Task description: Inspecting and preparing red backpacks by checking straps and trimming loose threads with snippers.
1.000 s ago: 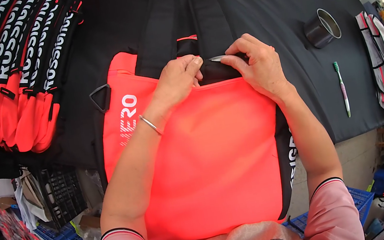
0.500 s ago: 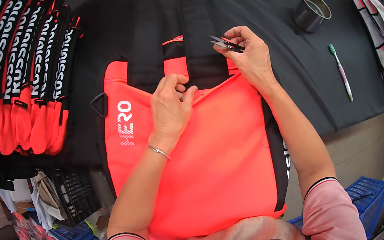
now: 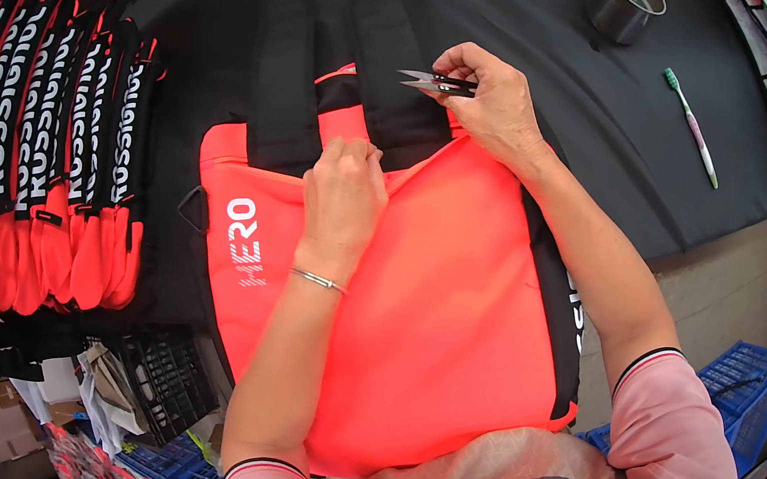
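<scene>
Left hand (image 3: 346, 195) pinches bag's (image 3: 417, 315) edge; right hand (image 3: 495, 104) holds snips (image 3: 456, 85) over bag; slip, blades (image 3: 422, 75) parted, could nick strap (image 3: 383, 26).

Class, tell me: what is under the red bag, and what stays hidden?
Black cloth shows around the upper part of the red bag, apparently running beneath it. What lies directly underneath is covered by the bag. The left hand hides part of its upper edge.
</scene>
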The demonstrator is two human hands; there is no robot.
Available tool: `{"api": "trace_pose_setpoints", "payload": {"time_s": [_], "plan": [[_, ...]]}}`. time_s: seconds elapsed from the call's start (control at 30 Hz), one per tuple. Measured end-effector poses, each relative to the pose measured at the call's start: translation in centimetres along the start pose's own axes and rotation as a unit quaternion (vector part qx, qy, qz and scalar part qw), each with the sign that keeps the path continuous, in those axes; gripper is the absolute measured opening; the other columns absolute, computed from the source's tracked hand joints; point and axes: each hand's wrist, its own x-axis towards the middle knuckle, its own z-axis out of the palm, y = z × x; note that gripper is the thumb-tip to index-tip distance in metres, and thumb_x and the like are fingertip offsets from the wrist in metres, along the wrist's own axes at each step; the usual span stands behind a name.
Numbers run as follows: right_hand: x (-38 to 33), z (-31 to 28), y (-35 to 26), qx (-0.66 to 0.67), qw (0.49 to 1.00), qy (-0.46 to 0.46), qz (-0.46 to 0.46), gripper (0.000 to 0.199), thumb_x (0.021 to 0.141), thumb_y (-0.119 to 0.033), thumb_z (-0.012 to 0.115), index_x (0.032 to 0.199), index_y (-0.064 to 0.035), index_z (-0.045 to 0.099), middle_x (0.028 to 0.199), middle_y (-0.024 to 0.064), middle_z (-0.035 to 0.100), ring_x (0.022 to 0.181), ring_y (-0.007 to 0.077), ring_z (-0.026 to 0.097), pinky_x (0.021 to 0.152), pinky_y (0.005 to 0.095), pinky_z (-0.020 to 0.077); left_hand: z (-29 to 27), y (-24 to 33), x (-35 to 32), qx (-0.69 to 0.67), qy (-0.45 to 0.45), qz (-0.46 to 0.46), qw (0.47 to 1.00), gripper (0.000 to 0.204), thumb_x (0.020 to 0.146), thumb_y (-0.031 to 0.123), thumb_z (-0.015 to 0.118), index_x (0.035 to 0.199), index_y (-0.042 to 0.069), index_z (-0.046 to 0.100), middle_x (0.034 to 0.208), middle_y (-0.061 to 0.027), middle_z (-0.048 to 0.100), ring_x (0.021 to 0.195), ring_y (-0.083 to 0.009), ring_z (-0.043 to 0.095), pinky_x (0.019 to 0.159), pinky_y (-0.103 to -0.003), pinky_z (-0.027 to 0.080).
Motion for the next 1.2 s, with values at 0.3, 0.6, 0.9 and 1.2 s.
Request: {"api": "trace_pose_setpoints", "payload": {"time_s": [0.3,0.6,0.9,1.2], "plan": [[0.0,-0.2,-0.2,0.013,1.0,-0.013,0.019,0.02,0.076,-0.007,0.077,0.091,-0.002,0.064,0.079,0.0076,0.067,0.074,0.0194,0.066,0.07,0.0313,0.0523,-0.6,-0.5,-0.1,-0.069,0.083,-0.078,0.991,0.006,0.083,-0.002,0.066,0.088,-0.001,0.064,0.074,-0.0112,0.06,0.058,-0.0198,0.059,0.054,-0.03,0.048],[0.1,0.2,0.5,-0.01,0.999,-0.023,-0.028,0.018,0.078,-0.001,0.073,0.094,-0.0009,0.064,0.077,0.0049,0.066,0.07,0.0132,0.063,0.067,0.027,0.0496,-0.5,0.0,0.2,0.051,-0.015,0.063,0.997,0.009,0.077,-0.001,0.07,0.084,0.0,0.065,0.073,-0.0117,0.058,0.06,-0.026,0.06,0.054,-0.034,0.049],[0.0,0.2,0.3,-0.024,0.999,-0.031,-0.011,0.018,0.077,0.003,0.069,0.094,-0.0014,0.064,0.078,0.0059,0.067,0.071,0.0144,0.065,0.068,0.0282,0.0499,0.3,-2.3,1.6,-0.032,-0.037,0.089,0.995,0.013,0.075,-0.004,0.062,0.082,0.001,0.052,0.076,-0.0108,0.055,0.062,-0.0269,0.057,0.056,-0.035,0.049],[-0.6,-0.6,-0.8,-0.032,0.995,-0.097,-0.016,0.033,0.075,-0.019,0.079,0.1,-0.005,0.062,0.092,0.0074,0.066,0.084,0.022,0.066,0.075,0.0337,0.0522,0.0,-1.3,-0.6,-0.099,0.026,-0.085,0.991,0.011,0.082,0.0,0.061,0.085,0.003,0.051,0.076,-0.0078,0.052,0.06,-0.0206,0.055,0.054,-0.035,0.046]]}}
